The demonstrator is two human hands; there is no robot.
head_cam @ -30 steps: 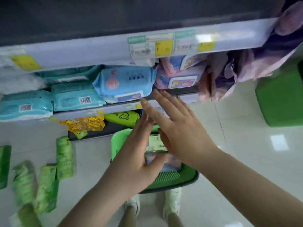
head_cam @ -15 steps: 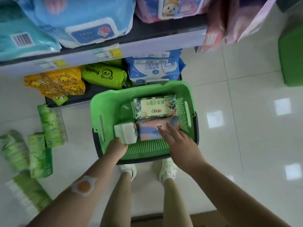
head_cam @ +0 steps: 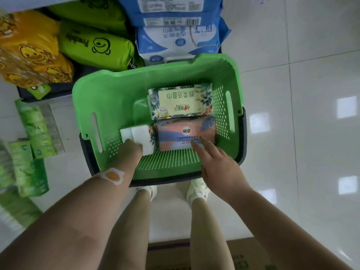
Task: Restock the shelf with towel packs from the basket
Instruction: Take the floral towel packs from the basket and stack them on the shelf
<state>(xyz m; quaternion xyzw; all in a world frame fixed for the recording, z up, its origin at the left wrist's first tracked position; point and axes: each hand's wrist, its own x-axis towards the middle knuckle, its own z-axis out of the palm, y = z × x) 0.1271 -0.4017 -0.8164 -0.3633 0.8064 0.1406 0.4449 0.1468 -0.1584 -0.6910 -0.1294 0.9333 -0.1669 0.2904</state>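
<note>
Pink towel pack point(head_cam: 186, 133) lies near-right in the green basket point(head_cam: 109, 90); right hand point(head_cam: 216, 162) rests spread fingers on it; left hand point(head_cam: 130, 151) touches the white pack point(head_cam: 136, 136), grip hidden; probably light, soft, slippery film; grasp the short ends.

Both hands reach packs inside the green basket point(head_cam: 109, 90).

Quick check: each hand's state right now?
Left hand: on the white pack in the basket; grip cannot be told.
Right hand: open, fingers straight on the pink pack.

Shop: packaged tissue goods point(head_cam: 175, 38) on shelf, green shopping basket point(head_cam: 109, 94).
</note>
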